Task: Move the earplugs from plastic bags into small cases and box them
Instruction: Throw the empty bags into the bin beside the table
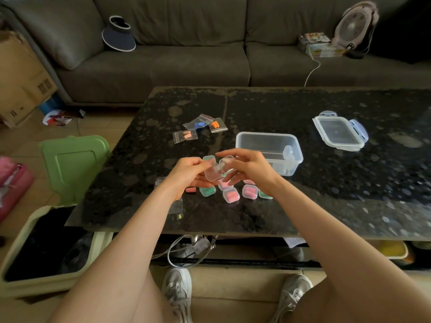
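Sofa (186, 66) holds visor (119, 34), fan (353, 25), perhaps magazines (313, 39).

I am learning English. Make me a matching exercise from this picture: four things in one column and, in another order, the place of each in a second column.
Things
1. clear small case
2. box lid
3. bag with blue earplugs
4. clear box

Places
A. lying alone on the far right part of the table
B. held between the left hand and the right hand
C. just beyond the right hand, with its lid off
D. among the bags beyond the hands

Pairs: 1-B, 2-A, 3-D, 4-C
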`<state>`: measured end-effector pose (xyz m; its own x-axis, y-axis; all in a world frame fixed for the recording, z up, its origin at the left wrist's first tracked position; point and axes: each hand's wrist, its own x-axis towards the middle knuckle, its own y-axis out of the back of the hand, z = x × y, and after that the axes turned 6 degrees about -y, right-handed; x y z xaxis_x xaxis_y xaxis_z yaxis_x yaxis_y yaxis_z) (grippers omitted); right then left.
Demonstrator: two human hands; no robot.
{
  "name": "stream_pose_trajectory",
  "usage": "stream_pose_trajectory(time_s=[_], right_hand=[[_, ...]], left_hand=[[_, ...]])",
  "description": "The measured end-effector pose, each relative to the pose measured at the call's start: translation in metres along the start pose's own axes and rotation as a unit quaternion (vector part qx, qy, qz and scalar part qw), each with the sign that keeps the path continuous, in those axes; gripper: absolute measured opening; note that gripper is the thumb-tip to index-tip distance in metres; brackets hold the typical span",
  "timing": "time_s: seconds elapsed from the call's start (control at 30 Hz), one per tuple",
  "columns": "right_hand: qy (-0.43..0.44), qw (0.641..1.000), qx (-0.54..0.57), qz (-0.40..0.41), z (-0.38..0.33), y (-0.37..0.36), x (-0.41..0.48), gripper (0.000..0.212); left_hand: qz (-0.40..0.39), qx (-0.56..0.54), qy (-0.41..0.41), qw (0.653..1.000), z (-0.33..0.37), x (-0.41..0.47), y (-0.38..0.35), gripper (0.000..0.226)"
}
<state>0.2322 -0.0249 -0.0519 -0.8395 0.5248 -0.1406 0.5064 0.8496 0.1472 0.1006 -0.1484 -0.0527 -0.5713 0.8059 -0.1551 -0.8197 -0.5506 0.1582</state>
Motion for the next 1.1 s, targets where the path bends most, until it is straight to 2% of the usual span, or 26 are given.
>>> stream_pose_trajectory(time_s=[0.07,0.2,0.27,0.33,0.4,0.5,0.63,0.73,0.8,0.9,0.97,1.1], right_hand=[[-0.014,0.999,0.036,-0.032,-0.001,0.002,-0.001,0.022],[-0.045,0.997,0.001,-0.057,-0.003,0.001,-0.001,0.038],[-0.061,0.997,-0.012,-0.046,-0.003,0.001,-0.002,0.040],[-0.071,0.997,-0.022,-0.031,-0.002,0.003,-0.001,0.038],[-0.074,0.996,-0.039,-0.019,-0.002,0.003,-0.001,0.037],[-0.073,0.996,-0.046,-0.006,-0.004,0.003,-0.002,0.038],[-0.070,0.996,-0.047,0.008,-0.005,0.002,-0.002,0.039],[-0.070,0.996,-0.046,0.010,-0.004,0.003,-0.002,0.040],[-0.068,0.996,-0.050,0.013,-0.004,0.003,-0.003,0.039],[-0.062,0.996,-0.053,0.022,-0.005,0.006,-0.003,0.037],[-0.060,0.996,-0.055,0.025,-0.005,0.008,-0.003,0.036],[-0.063,0.996,-0.057,0.026,-0.007,0.009,-0.003,0.036]], left_hand=[[0.029,0.016,-0.005,0.999,-0.002,0.001,0.000,0.022],[0.068,0.024,0.005,0.997,-0.002,0.004,0.002,0.031],[0.105,0.100,-0.027,0.989,-0.007,0.007,0.008,0.029],[0.137,0.245,-0.075,0.957,-0.016,0.013,0.019,0.019],[0.107,0.360,-0.094,0.922,-0.025,0.015,0.028,0.018],[0.034,0.457,-0.087,0.884,-0.032,0.015,0.032,0.025],[0.003,0.543,-0.060,0.837,-0.042,0.016,0.033,0.031],[0.003,0.566,-0.056,0.823,-0.044,0.016,0.030,0.022],[0.017,0.563,-0.059,0.824,-0.040,0.015,0.029,0.019],[0.096,0.490,-0.054,0.865,-0.034,0.017,0.031,0.019],[0.145,0.458,-0.045,0.876,-0.035,0.020,0.032,0.023],[0.149,0.427,0.006,0.892,-0.042,0.027,0.025,0.024]])
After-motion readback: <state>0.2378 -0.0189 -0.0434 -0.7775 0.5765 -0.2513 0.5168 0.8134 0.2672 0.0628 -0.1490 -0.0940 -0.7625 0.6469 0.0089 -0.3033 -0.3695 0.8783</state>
